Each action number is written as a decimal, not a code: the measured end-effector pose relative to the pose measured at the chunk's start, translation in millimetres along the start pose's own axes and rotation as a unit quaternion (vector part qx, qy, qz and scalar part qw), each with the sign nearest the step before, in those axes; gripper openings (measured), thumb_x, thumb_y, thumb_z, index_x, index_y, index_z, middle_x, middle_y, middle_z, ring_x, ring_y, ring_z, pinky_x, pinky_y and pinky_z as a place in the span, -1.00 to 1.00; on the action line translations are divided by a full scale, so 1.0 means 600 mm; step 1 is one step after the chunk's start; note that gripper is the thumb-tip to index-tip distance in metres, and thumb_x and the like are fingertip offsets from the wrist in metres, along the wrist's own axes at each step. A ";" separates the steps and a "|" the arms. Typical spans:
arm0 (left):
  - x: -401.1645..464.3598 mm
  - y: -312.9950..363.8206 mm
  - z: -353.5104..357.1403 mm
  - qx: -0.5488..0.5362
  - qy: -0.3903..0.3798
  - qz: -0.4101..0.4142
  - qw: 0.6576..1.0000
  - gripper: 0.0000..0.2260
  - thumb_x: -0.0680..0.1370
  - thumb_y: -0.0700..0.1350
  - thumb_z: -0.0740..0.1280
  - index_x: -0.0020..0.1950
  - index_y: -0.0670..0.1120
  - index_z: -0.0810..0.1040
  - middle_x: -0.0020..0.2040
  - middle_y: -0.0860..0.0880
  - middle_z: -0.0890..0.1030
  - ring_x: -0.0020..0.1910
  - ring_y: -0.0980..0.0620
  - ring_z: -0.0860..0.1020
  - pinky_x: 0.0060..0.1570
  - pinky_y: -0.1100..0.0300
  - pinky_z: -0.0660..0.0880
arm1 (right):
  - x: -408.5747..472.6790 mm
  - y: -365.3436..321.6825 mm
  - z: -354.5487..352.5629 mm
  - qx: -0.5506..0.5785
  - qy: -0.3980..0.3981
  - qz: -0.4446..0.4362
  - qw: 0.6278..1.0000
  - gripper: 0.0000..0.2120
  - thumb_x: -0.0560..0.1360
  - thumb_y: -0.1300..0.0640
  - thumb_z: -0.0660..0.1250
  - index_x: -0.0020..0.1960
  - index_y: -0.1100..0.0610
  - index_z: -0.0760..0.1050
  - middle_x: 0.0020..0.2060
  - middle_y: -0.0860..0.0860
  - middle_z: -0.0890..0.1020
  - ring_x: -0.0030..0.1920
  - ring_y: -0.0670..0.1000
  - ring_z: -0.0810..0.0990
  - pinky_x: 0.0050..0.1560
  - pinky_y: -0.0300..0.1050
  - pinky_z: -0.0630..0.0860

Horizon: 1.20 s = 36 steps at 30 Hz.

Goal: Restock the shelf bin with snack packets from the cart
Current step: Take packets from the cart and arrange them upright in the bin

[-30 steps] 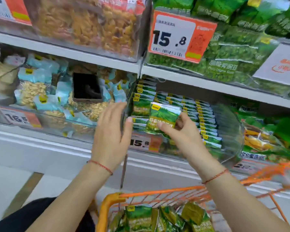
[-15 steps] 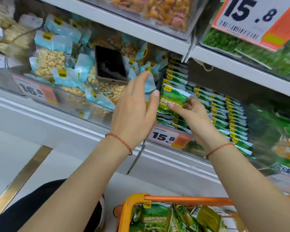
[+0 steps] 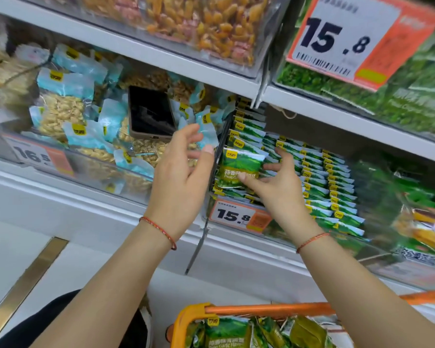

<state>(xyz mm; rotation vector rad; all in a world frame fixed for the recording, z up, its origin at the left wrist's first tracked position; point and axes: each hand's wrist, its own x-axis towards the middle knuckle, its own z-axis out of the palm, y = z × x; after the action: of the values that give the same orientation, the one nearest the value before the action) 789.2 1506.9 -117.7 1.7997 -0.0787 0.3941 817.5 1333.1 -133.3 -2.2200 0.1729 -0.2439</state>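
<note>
My right hand [image 3: 281,194] holds one green pea packet [image 3: 239,169] at the front left corner of the clear shelf bin [image 3: 236,222], thumb curled onto its lower face and the other fingers spread behind it, reaching over the rows already stacked there. The packet stands nearly upright, leaning back against the left-hand row. My left hand [image 3: 181,182] is raised just beside it with nothing in it, fingers loose and slightly apart, the thumb tip close to the packet's left edge; I cannot tell whether it touches.

Inside the bin I count four rows of green packets [image 3: 337,194] running front to back, too many overlapping to count one by one. One price tag reading 15.8 [image 3: 239,217] sits on the bin's front, and a second, larger 15.8 tag [image 3: 349,38] hangs on the shelf above.

The bin to the left holds a heap of pale blue nut packets [image 3: 68,114], blurred past counting, with one dark phone [image 3: 150,114] lying face up on top of them and one 16.5 tag [image 3: 35,156] in front.

Below, the orange cart [image 3: 261,308] shows more green packets [image 3: 226,332]; at least four are in sight, cut off by the frame edge. Each of my wrists carries one red string bracelet [image 3: 158,231]
</note>
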 end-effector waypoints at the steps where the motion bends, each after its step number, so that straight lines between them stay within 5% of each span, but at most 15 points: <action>1: 0.000 -0.001 0.000 0.000 -0.002 -0.001 1.000 -0.67 0.62 -0.08 0.21 0.39 -0.01 0.35 0.20 0.11 0.46 -0.02 0.43 0.44 -0.09 0.57 0.35 | -0.006 0.000 0.000 0.009 0.016 -0.026 0.999 -0.21 0.37 -0.01 0.52 0.46 0.00 0.18 0.10 -0.03 0.48 -0.17 -0.02 0.60 -0.12 -0.17 0.52; 6: -0.003 -0.005 -0.002 0.016 -0.008 0.001 1.000 -0.69 0.62 -0.05 0.21 0.37 -0.01 0.37 0.20 0.14 0.46 -0.02 0.41 0.45 -0.04 0.51 0.39 | -0.018 0.007 0.007 -0.080 0.010 -0.139 0.987 -0.61 0.45 0.06 0.45 0.22 -0.03 0.43 0.07 -0.05 0.42 -0.21 -0.18 0.57 -0.19 -0.42 0.42; 10: -0.002 -0.003 -0.001 0.021 -0.007 0.002 1.000 -0.71 0.62 -0.06 0.21 0.35 -0.01 0.39 0.20 0.13 0.46 -0.02 0.37 0.47 -0.05 0.49 0.40 | -0.006 0.004 0.014 -0.073 0.002 -0.109 0.991 -0.66 0.44 0.08 0.46 0.16 0.02 0.43 0.02 -0.03 0.40 -0.23 -0.06 0.57 -0.13 -0.17 0.47; 14: 0.000 0.001 0.007 0.029 -0.009 -0.006 1.000 -0.73 0.62 -0.07 0.22 0.33 -0.01 0.41 0.18 0.15 0.46 -0.06 0.36 0.48 -0.05 0.48 0.38 | -0.003 -0.001 0.023 -0.080 -0.004 -0.096 0.992 -0.61 0.43 0.10 0.47 0.19 0.03 0.41 0.01 -0.05 0.36 -0.22 0.02 0.58 -0.06 -0.02 0.52; 19: -0.003 0.002 0.009 0.032 -0.014 -0.003 0.999 -0.73 0.61 -0.08 0.23 0.32 0.00 0.42 0.19 0.14 0.47 -0.07 0.37 0.48 -0.09 0.55 0.35 | -0.007 0.003 0.023 -0.104 -0.002 -0.105 0.989 -0.29 0.43 0.05 0.47 0.48 -0.02 0.22 0.15 -0.04 0.32 -0.20 -0.01 0.52 0.01 -0.13 0.48; 23: -0.003 0.000 0.005 0.026 -0.005 0.006 1.000 -0.74 0.62 -0.08 0.21 0.31 -0.01 0.42 0.19 0.13 0.48 -0.08 0.41 0.46 -0.07 0.43 0.42 | 0.002 0.003 0.022 -0.160 -0.031 -0.100 0.982 -0.32 0.44 -0.02 0.45 0.48 0.05 0.26 0.31 0.03 0.36 -0.06 0.05 0.54 0.09 -0.06 0.47; 28: -0.002 0.000 0.009 0.039 -0.006 0.010 0.999 -0.74 0.62 -0.07 0.21 0.31 0.01 0.42 0.18 0.15 0.47 -0.08 0.41 0.45 -0.10 0.51 0.38 | 0.026 -0.009 0.008 -0.203 -0.079 -0.083 0.972 -0.31 0.38 -0.10 0.49 0.43 0.06 0.35 0.39 0.06 0.37 0.16 0.12 0.53 0.16 -0.08 0.43; 36: 0.000 -0.005 0.014 0.054 0.002 0.047 0.997 -0.76 0.62 -0.11 0.21 0.30 -0.04 0.44 0.19 0.11 0.48 -0.01 0.33 0.46 -0.09 0.52 0.38 | -0.001 0.004 0.003 -0.146 -0.056 -0.086 0.984 -0.19 0.37 -0.12 0.49 0.50 -0.06 0.17 0.32 0.06 0.44 0.12 0.09 0.55 0.09 -0.03 0.49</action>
<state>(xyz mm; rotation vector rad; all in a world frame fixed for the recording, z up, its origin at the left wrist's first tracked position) 791.7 1499.4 -122.1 1.9057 -0.1431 0.4773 817.5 1333.3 -136.3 -2.5361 -0.0494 -0.1959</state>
